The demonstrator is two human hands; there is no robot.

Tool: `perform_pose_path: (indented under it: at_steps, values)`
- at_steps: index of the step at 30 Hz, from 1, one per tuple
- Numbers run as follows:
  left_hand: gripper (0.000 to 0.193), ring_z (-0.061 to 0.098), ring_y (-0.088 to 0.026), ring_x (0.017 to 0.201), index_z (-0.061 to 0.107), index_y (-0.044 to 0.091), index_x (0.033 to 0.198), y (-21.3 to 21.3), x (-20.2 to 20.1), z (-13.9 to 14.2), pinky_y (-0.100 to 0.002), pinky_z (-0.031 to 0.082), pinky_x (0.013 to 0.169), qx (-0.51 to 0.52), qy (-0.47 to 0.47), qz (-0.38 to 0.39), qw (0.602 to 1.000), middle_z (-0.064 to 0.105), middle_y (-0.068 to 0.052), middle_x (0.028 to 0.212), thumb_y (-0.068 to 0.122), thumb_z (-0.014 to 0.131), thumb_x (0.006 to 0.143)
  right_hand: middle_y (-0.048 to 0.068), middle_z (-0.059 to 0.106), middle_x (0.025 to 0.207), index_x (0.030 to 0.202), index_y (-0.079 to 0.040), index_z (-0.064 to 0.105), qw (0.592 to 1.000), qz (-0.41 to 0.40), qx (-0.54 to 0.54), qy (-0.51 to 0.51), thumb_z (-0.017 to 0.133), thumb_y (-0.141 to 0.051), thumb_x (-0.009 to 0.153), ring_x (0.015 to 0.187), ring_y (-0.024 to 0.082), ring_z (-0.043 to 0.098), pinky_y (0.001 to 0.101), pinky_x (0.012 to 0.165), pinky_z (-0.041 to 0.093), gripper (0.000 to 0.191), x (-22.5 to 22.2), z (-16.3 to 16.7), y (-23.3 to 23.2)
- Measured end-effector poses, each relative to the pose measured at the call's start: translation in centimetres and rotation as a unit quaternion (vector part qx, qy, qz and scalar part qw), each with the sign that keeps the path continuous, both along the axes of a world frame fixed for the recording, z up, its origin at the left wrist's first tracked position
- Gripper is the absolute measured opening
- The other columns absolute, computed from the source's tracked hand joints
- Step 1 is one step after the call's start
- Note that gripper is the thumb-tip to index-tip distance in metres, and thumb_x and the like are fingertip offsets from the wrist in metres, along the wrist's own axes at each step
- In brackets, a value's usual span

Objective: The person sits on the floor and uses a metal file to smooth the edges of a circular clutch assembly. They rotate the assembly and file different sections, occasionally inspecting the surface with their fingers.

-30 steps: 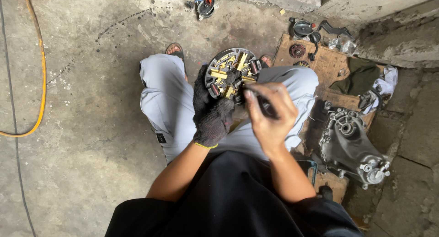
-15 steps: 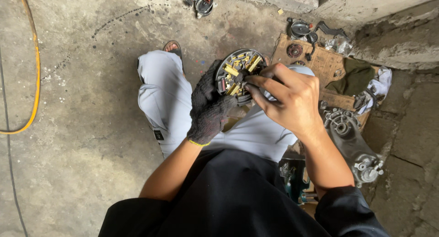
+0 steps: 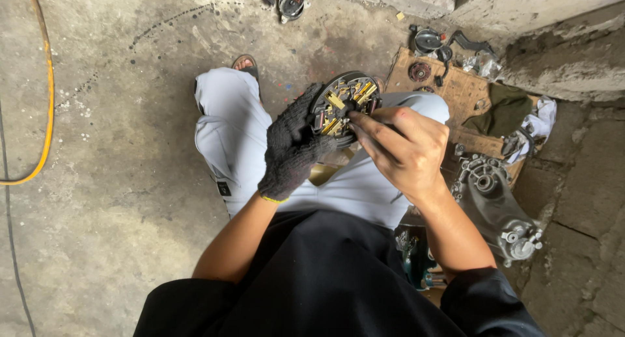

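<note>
we sit over a stained grey concrete floor [image 3: 117, 200]; our left hand [image 3: 293, 148], in a dark knitted glove, grips the round black metal disc with brass-coloured parts [image 3: 344, 106] above our knees; our bare right hand [image 3: 403, 148] pinches at the disc's centre with closed fingertips; a grey cast-metal engine casing [image 3: 495, 207] lies to the right; an orange hose [image 3: 45, 103] curves at the left.

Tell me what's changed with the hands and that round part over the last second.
The bare right hand has slid rightward off the round disc-shaped part, so more of the part's face shows; its fingertips now touch the middle. The gloved left hand keeps its grip on the part's left edge, above the lap. The grey engine casing stays put.
</note>
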State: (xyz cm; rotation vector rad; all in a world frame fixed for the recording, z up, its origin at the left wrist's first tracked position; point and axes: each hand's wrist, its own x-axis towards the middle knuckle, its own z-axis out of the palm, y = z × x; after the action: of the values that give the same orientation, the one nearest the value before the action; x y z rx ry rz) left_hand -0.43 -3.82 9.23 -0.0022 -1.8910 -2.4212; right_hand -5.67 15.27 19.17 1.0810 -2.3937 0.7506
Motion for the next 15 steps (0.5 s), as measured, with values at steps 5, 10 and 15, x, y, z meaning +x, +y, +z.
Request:
perform_pose_path:
  at_steps: [5, 10, 15]
  values:
    - [0.072, 0.063, -0.016, 0.124, 0.048, -0.004, 0.152, -0.5, 0.1, 0.2, -0.031, 0.054, 0.108, 0.050, -0.006, -0.028, 0.998, 0.065, -0.013, 0.141, 0.018, 0.080, 0.091, 0.003, 0.070, 0.096, 0.108, -0.010, 0.081, 0.999, 0.021, 0.007, -0.040, 0.089, -0.007, 0.085, 0.080, 0.017, 0.067, 0.0314, 0.068, 0.052, 0.026, -0.2, 0.5, 0.5]
    - [0.061, 0.069, -0.013, 0.112, 0.058, -0.002, 0.145, -0.8, 0.3, 0.8, -0.030, 0.058, 0.100, -0.082, -0.017, -0.012, 0.996, 0.074, -0.010, 0.129, 0.023, 0.078, 0.093, 0.001, 0.072, 0.103, 0.110, -0.009, 0.077, 0.997, 0.020, 0.069, -0.042, 0.086, -0.008, 0.088, 0.082, 0.017, 0.069, 0.0317, 0.069, 0.053, 0.023, 0.0, 1.1, 0.4]
    - [0.063, 0.069, -0.014, 0.112, 0.057, -0.002, 0.145, -0.6, 0.4, 1.3, -0.031, 0.058, 0.099, -0.070, -0.001, -0.026, 0.997, 0.073, -0.011, 0.130, 0.026, 0.079, 0.093, 0.004, 0.073, 0.102, 0.112, -0.006, 0.076, 0.993, 0.000, 0.120, -0.009, 0.086, -0.011, 0.088, 0.078, 0.019, 0.069, 0.0320, 0.065, 0.052, 0.026, 0.8, 0.4, 0.2]
